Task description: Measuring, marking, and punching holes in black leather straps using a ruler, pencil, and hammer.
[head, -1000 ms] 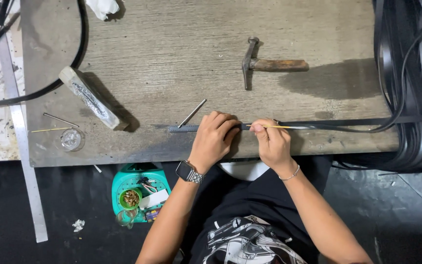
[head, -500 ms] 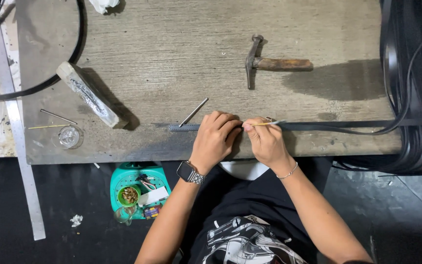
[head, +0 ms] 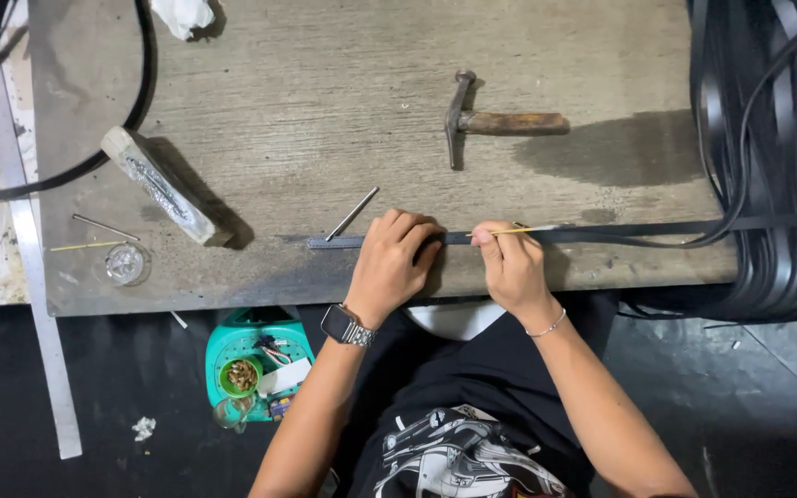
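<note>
- Pressing down with my left hand [head: 397, 263], I keep the dark strap [head: 601, 231] flat on the wooden surface [head: 325, 92]; the fingers are curled shut over the strap and the grey metal ruler [head: 336, 243] that sticks out to the left of my knuckles.
- My right hand [head: 509, 267] has its fingers pinched closed on a thin yellow stick [head: 526, 230], whose tip lies along the strap's top edge.
- Compared with a second ago, the stick reaches less far to the right along the strap, and my right hand has shifted a little; the left hand has not moved. I judge that a marking stroke along the strap is being drawn back toward me.
- The strap runs along the near edge of the surface and off to the right into the heap of black straps [head: 767, 184].
- A hammer [head: 491, 120] lies well apart, further up the surface, in the same place as before.
- A thin metal rod [head: 352, 213] lies tilted just above the ruler's free end, and a pale block [head: 163, 184] sits to the left.
</note>
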